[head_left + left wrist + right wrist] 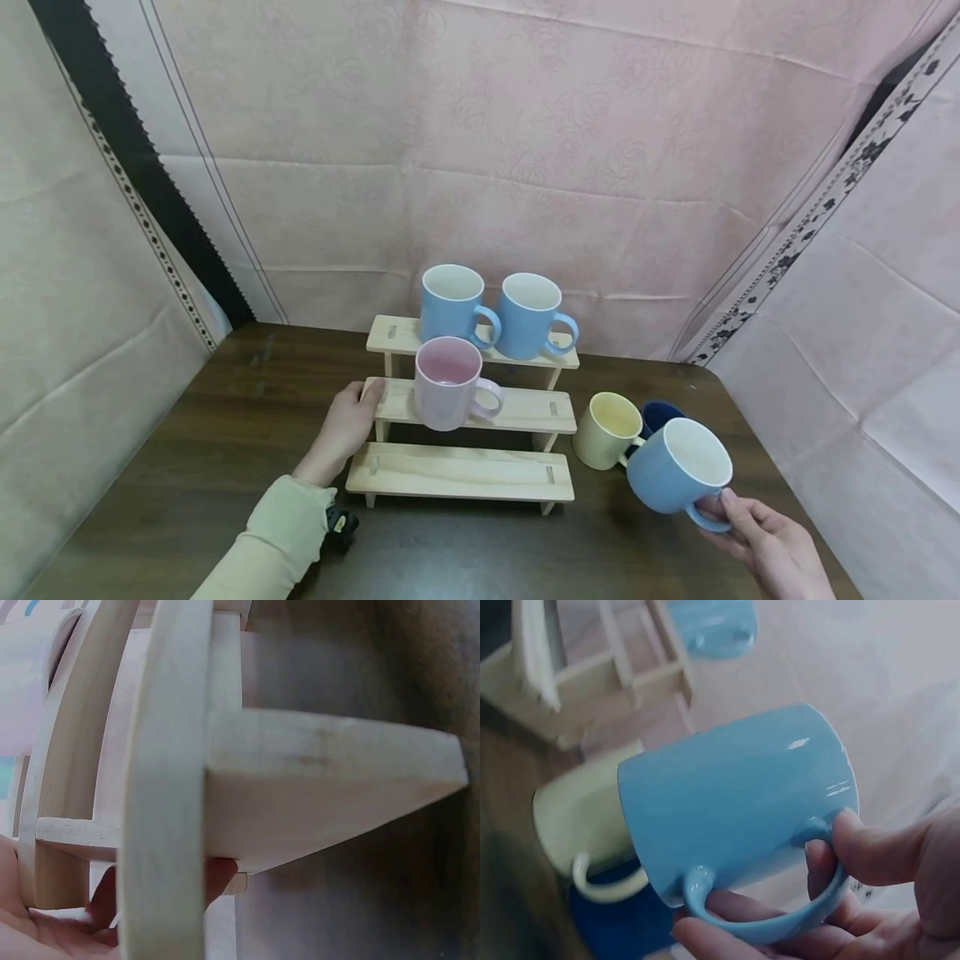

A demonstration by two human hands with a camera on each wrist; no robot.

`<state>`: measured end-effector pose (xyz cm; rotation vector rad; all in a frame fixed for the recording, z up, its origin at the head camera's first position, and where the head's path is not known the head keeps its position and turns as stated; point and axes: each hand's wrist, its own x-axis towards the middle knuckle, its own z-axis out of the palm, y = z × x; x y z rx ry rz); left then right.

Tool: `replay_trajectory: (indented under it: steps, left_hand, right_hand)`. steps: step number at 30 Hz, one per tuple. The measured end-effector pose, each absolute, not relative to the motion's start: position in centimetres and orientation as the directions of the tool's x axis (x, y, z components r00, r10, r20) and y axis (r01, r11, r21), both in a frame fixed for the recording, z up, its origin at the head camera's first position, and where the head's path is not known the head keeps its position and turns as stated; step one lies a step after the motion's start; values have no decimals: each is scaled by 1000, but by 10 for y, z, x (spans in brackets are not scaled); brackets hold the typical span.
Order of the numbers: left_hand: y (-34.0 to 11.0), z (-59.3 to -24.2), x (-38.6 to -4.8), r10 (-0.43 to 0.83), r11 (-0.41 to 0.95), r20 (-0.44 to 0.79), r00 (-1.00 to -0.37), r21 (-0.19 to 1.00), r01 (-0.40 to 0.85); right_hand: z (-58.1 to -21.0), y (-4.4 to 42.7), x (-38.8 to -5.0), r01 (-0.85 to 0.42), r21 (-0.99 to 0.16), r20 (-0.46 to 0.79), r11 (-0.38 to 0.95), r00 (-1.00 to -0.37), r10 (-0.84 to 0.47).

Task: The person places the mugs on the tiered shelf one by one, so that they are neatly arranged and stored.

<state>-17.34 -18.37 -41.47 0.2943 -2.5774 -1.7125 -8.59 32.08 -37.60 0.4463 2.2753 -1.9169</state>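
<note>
My right hand (pixel 772 542) holds a light blue mug (pixel 678 467) by its handle, tilted, in front of a yellow mug (pixel 606 432) and a dark blue mug (pixel 660 414). The right wrist view shows the fingers and thumb round the handle of this blue mug (pixel 735 795). My left hand (pixel 347 429) grips the left end of the middle tier of a wooden three-tier rack (pixel 465 471); in the left wrist view the fingers are partly hidden behind the wood (pixel 165 787). A pink mug (pixel 442 392) stands on that tier.
Two light blue mugs (pixel 450 304) (pixel 528 321) stand side by side on the top tier, handles to the right. The rack stands on a dark wooden table (pixel 210 483), with pale patterned cloth (pixel 525 125) behind it and at both sides.
</note>
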Motion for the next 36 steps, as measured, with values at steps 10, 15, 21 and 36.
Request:
replay_trajectory:
  steps: [10, 15, 21, 36]
  left_hand:
    - [-183, -413, -173, -213, 390, -75, -974, 908, -155]
    - [-183, -412, -173, -233, 390, -67, -970, 908, -156]
    - [-182, -412, -171, -251, 389, -60, -966, 908, -158]
    - [-183, -414, -172, -241, 383, -71, -968, 909, -162]
  right_hand:
    - [-352, 288, -87, 58, -991, -60, 117, -998, -12]
    - [-340, 265, -96, 32, -989, -34, 142, -999, -15]
    - [-334, 242, -112, 30, -983, -35, 183, -999, -24]
    - [-332, 207, -141, -23, -973, -9, 229, -991, -134]
